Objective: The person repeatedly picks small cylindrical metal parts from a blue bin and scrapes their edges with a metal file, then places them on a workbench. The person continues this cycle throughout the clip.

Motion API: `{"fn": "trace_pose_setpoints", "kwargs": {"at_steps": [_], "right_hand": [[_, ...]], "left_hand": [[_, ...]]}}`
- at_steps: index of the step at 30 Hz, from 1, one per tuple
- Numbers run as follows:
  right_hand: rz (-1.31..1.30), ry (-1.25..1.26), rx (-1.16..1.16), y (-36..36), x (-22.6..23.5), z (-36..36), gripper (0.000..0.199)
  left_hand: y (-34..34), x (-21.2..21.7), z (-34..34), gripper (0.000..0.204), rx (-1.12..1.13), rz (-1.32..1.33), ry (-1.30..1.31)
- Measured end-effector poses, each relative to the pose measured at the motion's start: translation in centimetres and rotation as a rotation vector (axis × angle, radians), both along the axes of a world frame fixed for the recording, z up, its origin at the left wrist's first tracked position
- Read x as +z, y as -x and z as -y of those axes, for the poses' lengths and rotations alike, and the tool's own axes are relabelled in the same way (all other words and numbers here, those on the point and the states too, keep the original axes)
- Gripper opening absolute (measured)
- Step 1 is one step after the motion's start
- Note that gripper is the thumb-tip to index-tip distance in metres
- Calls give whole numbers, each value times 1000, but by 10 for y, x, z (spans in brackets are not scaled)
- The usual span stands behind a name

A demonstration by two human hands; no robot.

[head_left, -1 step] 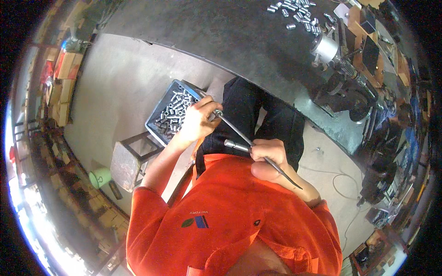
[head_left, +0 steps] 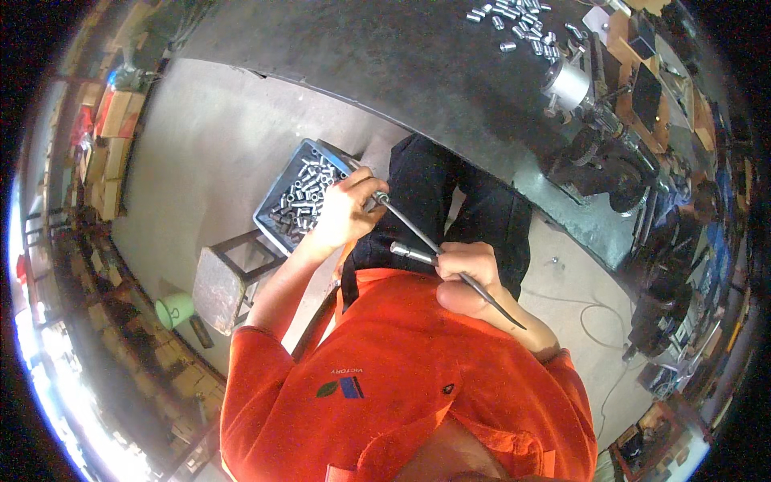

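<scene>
A thin metal rod (head_left: 450,261) slants from upper left to lower right over the person's lap. The left hand (head_left: 345,210) pinches a small metal sleeve (head_left: 381,197) at its far left end, beside a blue crate of sleeves (head_left: 299,197). The right hand (head_left: 472,269) is clenched around the rod and a short metal cylinder (head_left: 411,252).

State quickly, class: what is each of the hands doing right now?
Left hand: closed on a small metal sleeve, at the rod's tip.
Right hand: closed around a thin metal rod.
</scene>
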State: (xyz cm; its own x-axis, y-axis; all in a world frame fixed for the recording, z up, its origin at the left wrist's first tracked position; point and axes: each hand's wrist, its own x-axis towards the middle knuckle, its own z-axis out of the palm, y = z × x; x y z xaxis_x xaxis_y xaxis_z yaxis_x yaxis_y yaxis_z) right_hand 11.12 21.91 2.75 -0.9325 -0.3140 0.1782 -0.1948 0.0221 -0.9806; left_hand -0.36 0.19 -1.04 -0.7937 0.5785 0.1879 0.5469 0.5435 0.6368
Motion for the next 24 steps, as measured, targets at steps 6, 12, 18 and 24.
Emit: {"fn": "trace_pose_setpoints", "kwargs": {"at_steps": [6,12,18,24], "right_hand": [[103,26,-1,12,0,7,33],[-51,-141,9,27,-17,17,27],[-227,-214,-31,9,8,2,31],[-237,-126,-1,11,2,2,32]], "left_hand": [[-1,-2,1,33,-46,-26,-76],[-5,-5,-10,29,-111,79,-125],[17,-12,2,16,166,192,-148],[19,-20,10,15,144,334,-221]]}}
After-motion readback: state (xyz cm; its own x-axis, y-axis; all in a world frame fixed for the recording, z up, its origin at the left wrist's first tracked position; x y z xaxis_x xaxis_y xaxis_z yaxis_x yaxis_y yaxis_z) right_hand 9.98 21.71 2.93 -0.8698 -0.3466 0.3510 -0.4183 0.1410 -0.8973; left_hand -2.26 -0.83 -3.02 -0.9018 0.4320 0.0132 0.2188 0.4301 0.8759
